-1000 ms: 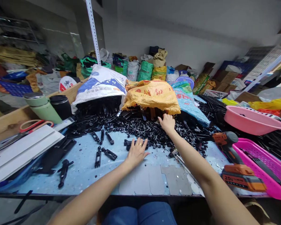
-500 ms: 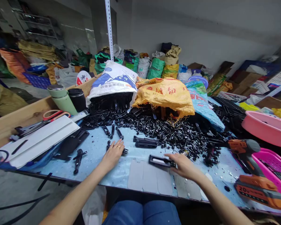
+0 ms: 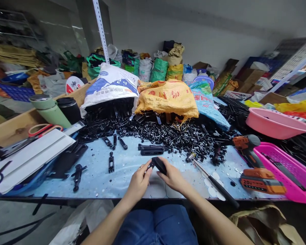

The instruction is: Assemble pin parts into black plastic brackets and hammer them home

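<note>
Both hands are together above the front middle of the table. My left hand (image 3: pixel 139 179) is closed on a small black plastic part (image 3: pixel 151 164), mostly covered by the fingers. My right hand (image 3: pixel 173 176) grips a longer, rounded black plastic piece (image 3: pixel 159 165). The two parts meet or overlap between the hands; whether they are joined I cannot tell. Just beyond lies a black bracket-like part (image 3: pixel 152 149). A jointed black part (image 3: pixel 111 162) rests to the left, and a hammer (image 3: pixel 214 180) with a black handle lies to the right.
A heap of black pieces and metal pins (image 3: pixel 178 136) spreads below a white sack (image 3: pixel 112 83) and an orange sack (image 3: pixel 168 97). On the right are a cordless drill (image 3: pixel 257 178) and a pink basket (image 3: pixel 295 173). Scissors (image 3: pixel 42 129) and a green flask (image 3: pixel 49 112) stand left.
My left hand has left the jointed part and moved right. My right hand has come inward with a black piece, meeting the left. The view has turned right, and the hammer shows fully.
</note>
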Demonstrator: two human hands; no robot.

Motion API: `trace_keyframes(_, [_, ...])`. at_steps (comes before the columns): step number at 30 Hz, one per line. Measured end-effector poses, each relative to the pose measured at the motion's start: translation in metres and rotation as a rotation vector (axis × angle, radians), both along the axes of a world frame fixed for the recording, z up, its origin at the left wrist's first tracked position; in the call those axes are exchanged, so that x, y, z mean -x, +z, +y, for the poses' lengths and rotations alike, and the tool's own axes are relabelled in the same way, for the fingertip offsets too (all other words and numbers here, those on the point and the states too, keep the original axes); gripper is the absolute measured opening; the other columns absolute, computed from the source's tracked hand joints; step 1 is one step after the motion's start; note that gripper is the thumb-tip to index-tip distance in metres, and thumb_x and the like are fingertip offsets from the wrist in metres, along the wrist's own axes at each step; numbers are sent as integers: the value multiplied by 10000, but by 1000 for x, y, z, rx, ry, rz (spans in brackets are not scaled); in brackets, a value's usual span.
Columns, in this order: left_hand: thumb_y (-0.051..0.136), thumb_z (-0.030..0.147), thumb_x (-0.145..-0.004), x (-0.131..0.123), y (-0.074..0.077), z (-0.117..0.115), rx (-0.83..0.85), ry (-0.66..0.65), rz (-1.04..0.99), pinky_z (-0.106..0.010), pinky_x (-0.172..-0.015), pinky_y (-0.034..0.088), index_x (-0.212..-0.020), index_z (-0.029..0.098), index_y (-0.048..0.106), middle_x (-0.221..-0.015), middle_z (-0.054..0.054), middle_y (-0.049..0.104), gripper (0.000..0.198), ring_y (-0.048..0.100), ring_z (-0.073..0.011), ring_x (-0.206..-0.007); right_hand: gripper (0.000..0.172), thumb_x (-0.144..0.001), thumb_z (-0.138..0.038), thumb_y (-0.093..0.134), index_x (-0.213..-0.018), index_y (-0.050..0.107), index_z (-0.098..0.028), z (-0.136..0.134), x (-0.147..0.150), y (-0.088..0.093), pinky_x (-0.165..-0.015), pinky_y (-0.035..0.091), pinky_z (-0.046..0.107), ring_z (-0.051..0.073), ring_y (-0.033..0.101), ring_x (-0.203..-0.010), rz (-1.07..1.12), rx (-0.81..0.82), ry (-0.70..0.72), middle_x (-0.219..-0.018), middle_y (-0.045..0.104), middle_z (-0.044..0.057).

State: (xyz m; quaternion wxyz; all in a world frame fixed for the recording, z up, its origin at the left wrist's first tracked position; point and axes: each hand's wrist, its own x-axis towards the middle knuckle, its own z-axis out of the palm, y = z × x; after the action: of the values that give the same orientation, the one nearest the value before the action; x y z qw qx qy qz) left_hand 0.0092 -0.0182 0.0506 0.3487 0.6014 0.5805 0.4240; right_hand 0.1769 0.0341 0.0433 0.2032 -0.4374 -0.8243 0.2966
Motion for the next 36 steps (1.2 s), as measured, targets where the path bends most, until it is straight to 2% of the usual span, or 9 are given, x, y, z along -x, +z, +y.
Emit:
trace_keyframes(3, [413,421,-857,-3,0,1,-9,16,-88,-275,-579,468,-1098,171,578,-861,-60,622,384,546,-126,-583,543,-887,-356,439,-1393,273,-250,-4,-4,1,-974,400,400,223,463,-1211,144,0,57,-1353,459,89])
trace_keyframes(6, [469,469,-801,-1,1,2,128,-1,-202,-257,-478,442,-990,155,561,-750,-38,601,378,550,-141,-564,497,-917,-398,379,-1391,301,-272,-1,-11,0,-935,441,408,217,543,-1112,207,51,12,-1316,488,92])
trace_keyframes(12, [602,434,-703,0,3,4,147,40,-105,-257,-533,465,-898,174,564,-756,-15,603,326,570,-154,-632,614,-870,-456,467,-1412,250,-268,1,-15,-5,-625,531,294,132,603,-630,425,388,15,-910,598,38])
trace_keyframes(16, [364,483,-854,-4,-1,6,175,27,-147,-254,-488,459,-1185,150,538,-734,-23,583,501,546,-127,-536,656,-864,-516,434,-1415,256,-208,-2,-1,-8,-577,516,277,134,579,-572,645,642,-14,-626,561,-23])
trace_keyframes(18, [380,488,-849,-5,-3,7,199,2,-172,-243,-415,426,-1270,166,487,-798,-24,562,541,488,-88,-441,667,-855,-538,435,-1407,281,-197,-3,4,-8,-550,507,267,122,556,-532,704,684,-67,-586,548,-32])
trace_keyframes(21, [450,437,-834,-4,-3,7,68,15,-50,-257,-498,453,-1242,178,530,-802,-20,536,489,502,-99,-515,655,-811,-520,529,-1374,363,-229,-2,6,-8,-549,506,255,99,534,-525,681,606,-39,-661,575,-22])
trace_keyframes(27, [418,343,-873,0,4,5,-140,-53,87,-282,-675,464,-1198,171,570,-730,-23,537,398,530,-147,-690,521,-826,-435,545,-1315,455,-282,8,-6,-1,-586,527,262,90,572,-627,538,355,77,-1099,592,44])
trace_keyframes(32, [443,294,-873,-4,3,3,-210,-52,133,-279,-698,474,-1178,173,585,-783,-41,570,357,562,-152,-745,472,-842,-380,554,-1282,506,-218,13,-15,7,-878,472,355,199,582,-995,363,-66,216,-1103,631,85])
trace_keyframes(36, [440,257,-892,-22,0,2,-396,119,100,-266,-677,486,-1186,185,576,-809,-47,584,333,565,-144,-741,460,-898,-383,465,-1329,447,-221,3,-5,5,-752,522,307,163,616,-824,444,-142,125,-1008,639,80])
